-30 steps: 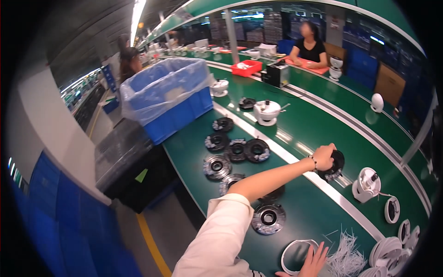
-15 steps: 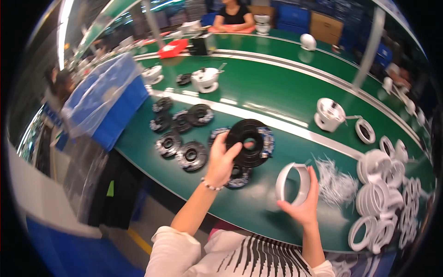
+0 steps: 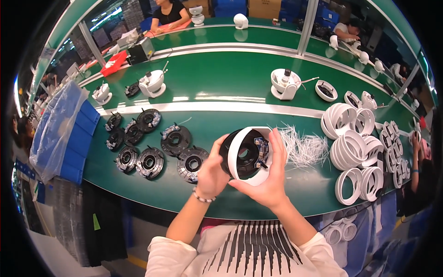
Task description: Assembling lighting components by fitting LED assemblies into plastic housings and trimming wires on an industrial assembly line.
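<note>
Both forearms reach up from the near edge and angle inward, wrists raised above the bench (image 3: 221, 203). Left hand (image 3: 211, 171), beaded bracelet (image 3: 204, 197) at its wrist, grips the left edge of a black disc (image 3: 250, 169); its fingers partly blurred. Right hand (image 3: 270, 187) is curled round a white ring (image 3: 234, 150), thumb low, fingers up the right side. Disc sits at the ring's opening, its left part projecting; full seating cannot be told. Just right: loose white strips (image 3: 307, 147); farther right, stacked white rings (image 3: 349, 147). Left: more black discs (image 3: 150, 162), lying flat. Far left, blue crate (image 3: 83, 145) lined with clear plastic (image 3: 53, 134), contents hidden; beyond, red tray (image 3: 121, 59) with white pieces. Far side, white bowl-shaped housing (image 3: 284, 90) holding a mechanism. Near right, below bench level, white rings amid plastic sheeting (image 3: 364, 235).
</note>
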Tool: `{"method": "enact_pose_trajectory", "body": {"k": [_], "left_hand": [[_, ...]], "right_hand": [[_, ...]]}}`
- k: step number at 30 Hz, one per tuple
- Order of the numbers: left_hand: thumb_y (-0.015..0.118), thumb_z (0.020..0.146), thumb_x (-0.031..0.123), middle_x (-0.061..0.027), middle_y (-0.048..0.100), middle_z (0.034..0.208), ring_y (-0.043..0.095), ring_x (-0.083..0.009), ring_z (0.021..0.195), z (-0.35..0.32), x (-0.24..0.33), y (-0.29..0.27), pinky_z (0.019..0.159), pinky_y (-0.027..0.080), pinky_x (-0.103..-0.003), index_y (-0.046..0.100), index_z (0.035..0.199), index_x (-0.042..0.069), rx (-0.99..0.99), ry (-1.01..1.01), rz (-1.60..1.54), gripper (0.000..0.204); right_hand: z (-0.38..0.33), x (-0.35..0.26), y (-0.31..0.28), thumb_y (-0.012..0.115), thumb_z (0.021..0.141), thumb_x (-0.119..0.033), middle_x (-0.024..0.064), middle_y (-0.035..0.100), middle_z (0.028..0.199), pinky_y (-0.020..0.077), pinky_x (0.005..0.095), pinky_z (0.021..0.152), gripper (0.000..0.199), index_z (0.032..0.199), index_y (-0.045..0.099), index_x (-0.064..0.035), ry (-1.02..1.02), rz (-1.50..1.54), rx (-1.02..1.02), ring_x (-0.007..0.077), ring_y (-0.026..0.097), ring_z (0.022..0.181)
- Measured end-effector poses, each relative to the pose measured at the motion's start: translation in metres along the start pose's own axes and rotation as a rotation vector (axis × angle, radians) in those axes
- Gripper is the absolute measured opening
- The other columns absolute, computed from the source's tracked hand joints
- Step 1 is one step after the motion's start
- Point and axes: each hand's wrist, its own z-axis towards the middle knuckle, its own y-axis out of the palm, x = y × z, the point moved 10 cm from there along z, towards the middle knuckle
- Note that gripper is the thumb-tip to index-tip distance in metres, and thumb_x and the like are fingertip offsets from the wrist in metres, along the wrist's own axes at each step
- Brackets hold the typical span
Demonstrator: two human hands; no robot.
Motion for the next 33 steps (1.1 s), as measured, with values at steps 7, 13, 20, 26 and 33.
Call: {"method": "enact_pose_trajectory", "body": {"k": [7,13,20,26,33], "left_hand": [[0.028,0.085,0.036,-0.0163,0.043,0.12,0.045,-0.0268,0.108,-0.009,-0.021,-0.021,0.093,0.036,-0.038,0.034,0.123,-0.001,0.12,-0.285,-0.352,0.054],[0.033,0.083,0.039,-0.0156,0.052,0.11,0.051,-0.0268,0.1,-0.015,-0.013,-0.029,0.088,0.04,-0.039,0.047,0.112,-0.001,0.06,-0.272,-0.515,0.051],[0.033,0.084,0.038,-0.0166,0.055,0.105,0.055,-0.026,0.092,-0.032,0.016,-0.013,0.083,0.044,-0.038,0.049,0.11,-0.001,-0.096,-0.122,-0.725,0.049],[0.03,0.083,0.038,-0.0178,0.053,0.107,0.053,-0.0267,0.095,-0.036,0.007,0.01,0.086,0.042,-0.038,0.045,0.114,-0.002,-0.01,-0.304,-0.629,0.053],[0.03,0.087,0.039,-0.0161,0.053,0.109,0.053,-0.0264,0.096,-0.045,-0.011,0.031,0.086,0.041,-0.039,0.046,0.114,0.001,-0.157,-0.269,-0.704,0.05]], "right_hand": [[-0.008,-0.007,0.029,0.081,0.045,-0.036,0.0201,0.025,0.129,0.0252,0.0393,0.097,0.112,0.129,0.017,0.0028,0.022,0.063,-0.122,0.0313,0.028,0.118],[-0.003,-0.031,0.045,0.082,0.042,-0.036,0.0221,0.023,0.13,0.0241,0.0387,0.097,0.116,0.129,0.017,0.0029,-0.055,-0.076,-0.222,0.0324,0.027,0.119],[-0.011,-0.054,0.044,0.082,0.043,-0.033,0.0213,0.017,0.135,0.0229,0.0408,0.098,0.119,0.131,0.011,0.0037,-0.147,0.018,-0.402,0.0355,0.024,0.121],[-0.02,-0.073,0.028,0.082,0.036,-0.015,0.0239,0.018,0.134,0.0264,0.0439,0.095,0.118,0.131,0.014,0.0024,-0.178,0.014,-0.391,0.0402,0.025,0.118],[-0.027,-0.051,0.005,0.083,0.042,-0.032,0.0209,0.024,0.133,0.0236,0.0389,0.098,0.117,0.13,0.015,0.0034,-0.097,0.093,-0.391,0.0327,0.027,0.12]]}}
